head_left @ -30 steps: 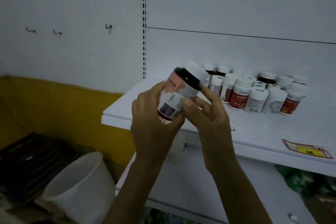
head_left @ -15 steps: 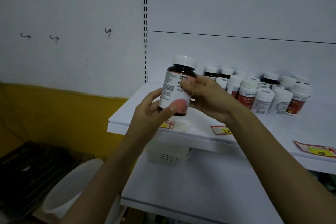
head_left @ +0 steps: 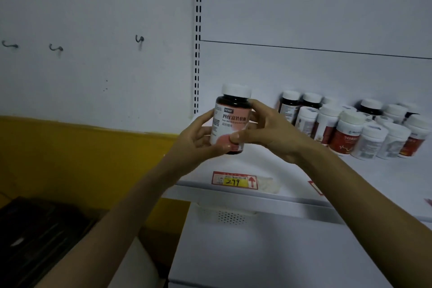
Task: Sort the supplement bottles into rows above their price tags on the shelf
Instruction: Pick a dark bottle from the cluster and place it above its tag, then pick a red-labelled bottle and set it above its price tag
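Supplement bottle [head_left: 230, 124] with a dark body, a white cap [head_left: 236, 90] and a pink-and-white label is standing upright in the air between our two hands, its label facing us. We are holding it with the left hand [head_left: 198, 140], whose fingers are curling around the bottle's left side while the thumb is pressing at its bottom front edge. We are also gripping it with the right hand [head_left: 271, 128], whose fingers are wrapping the right side near the shoulder while the thumb is lying across the lower part of the label. The bottle is hovering over the left part of the white shelf [head_left: 350, 177], not touching it. It is almost straight above a red and yellow price tag [head_left: 235, 180] reading 299, which is lying at the shelf's front edge. Behind our right hand, a cluster of other bottles [head_left: 350, 128] is standing in a loose group near the back panel, some dark with white caps, some white with red labels. A second price tag [head_left: 315, 187] is peeking out beside our right forearm, mostly hidden. A lower shelf [head_left: 257, 252] is showing beneath, and a yellow band [head_left: 81, 147] is running along the wall at the left.
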Demonstrator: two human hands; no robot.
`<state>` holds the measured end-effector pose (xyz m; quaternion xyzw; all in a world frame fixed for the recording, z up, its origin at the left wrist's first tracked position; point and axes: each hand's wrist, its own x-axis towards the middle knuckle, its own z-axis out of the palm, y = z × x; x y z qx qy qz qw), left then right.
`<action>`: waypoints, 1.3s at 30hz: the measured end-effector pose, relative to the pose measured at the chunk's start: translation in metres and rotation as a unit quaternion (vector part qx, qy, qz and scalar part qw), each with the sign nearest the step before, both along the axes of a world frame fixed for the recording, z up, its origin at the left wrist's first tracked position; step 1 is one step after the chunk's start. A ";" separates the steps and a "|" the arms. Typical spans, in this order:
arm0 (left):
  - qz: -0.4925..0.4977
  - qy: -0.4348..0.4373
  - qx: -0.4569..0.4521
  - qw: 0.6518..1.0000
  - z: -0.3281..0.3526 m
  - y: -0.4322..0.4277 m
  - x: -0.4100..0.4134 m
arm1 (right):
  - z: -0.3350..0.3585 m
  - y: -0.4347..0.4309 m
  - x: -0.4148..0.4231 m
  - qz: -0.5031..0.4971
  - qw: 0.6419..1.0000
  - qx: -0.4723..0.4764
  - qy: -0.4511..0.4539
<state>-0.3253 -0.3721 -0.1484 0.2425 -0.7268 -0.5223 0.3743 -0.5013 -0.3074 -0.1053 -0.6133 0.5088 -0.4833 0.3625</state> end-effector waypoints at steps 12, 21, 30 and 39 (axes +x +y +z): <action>-0.022 -0.159 -0.144 0.976 -0.037 -0.040 -0.002 | -0.069 -0.019 0.006 -0.078 0.993 0.007 0.090; -0.064 -0.180 -0.197 0.962 -0.027 -0.046 0.008 | -0.069 -0.016 0.000 -0.072 0.989 0.063 0.113; -0.022 -0.159 -0.402 0.902 0.090 -0.024 -0.038 | 0.015 0.013 -0.064 -0.183 0.938 0.002 0.294; -0.011 -0.241 -0.478 0.844 0.102 0.017 -0.168 | 0.070 0.056 -0.165 -0.222 0.816 -0.012 0.534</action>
